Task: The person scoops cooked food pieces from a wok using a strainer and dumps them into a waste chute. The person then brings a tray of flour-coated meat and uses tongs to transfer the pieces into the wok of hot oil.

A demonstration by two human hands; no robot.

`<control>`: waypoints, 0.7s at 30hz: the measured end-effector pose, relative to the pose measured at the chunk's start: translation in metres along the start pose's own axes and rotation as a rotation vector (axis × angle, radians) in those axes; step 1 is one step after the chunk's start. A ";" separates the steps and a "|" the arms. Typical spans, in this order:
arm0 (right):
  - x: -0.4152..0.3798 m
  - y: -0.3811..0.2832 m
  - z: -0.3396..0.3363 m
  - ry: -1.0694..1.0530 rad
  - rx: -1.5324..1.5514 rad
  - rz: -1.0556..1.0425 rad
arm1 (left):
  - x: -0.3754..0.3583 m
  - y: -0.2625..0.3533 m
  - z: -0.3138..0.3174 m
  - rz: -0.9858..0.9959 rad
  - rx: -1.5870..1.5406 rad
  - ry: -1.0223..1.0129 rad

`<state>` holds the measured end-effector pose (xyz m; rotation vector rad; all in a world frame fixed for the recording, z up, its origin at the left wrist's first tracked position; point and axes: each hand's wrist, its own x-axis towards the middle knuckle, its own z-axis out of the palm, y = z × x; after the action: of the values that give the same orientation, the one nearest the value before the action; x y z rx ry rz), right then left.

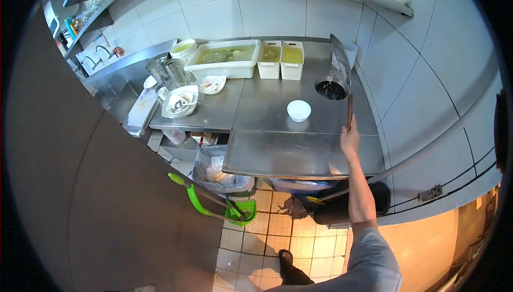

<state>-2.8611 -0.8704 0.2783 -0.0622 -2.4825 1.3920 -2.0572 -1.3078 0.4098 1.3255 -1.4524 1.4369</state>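
My right hand (pixel 350 141) is closed around the brown handle of a frying pan (pixel 341 55). The pan is tipped nearly on edge, its lower part over the round dark hole (pixel 331 91) in the steel counter (pixel 267 99). Small pale bits show in the hole. Left of it, a small white bowl (pixel 298 110) sits on the counter, apart from my hand. My left hand is out of view.
Along the back stand a white tub (pixel 224 71) and two narrow containers (pixel 292 71) of yellowish liquid. Stacked dirty plates (pixel 180 111) and metal pitchers (pixel 158 68) are at left. Below are a lined bin (pixel 202 170) and a green dustpan (pixel 249 210). A wall borders the right.
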 end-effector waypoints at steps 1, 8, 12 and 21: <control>-0.004 -0.005 -0.001 -0.014 -0.042 0.046 | 0.000 0.001 -0.001 -0.008 0.000 -0.005; 0.001 0.028 0.024 -0.097 -0.177 -0.013 | 0.009 0.008 -0.021 0.013 0.058 -0.170; -0.012 0.029 0.018 -0.075 -0.140 0.016 | -0.014 -0.034 0.032 0.049 -0.007 0.101; -0.179 -0.029 0.003 -0.376 0.891 0.481 | 0.014 -0.032 -0.061 -0.085 -0.317 -0.644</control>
<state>-2.6876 -0.9206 0.2594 -0.2310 -1.9082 2.8078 -2.0414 -1.2470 0.4410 1.6930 -1.8983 0.6973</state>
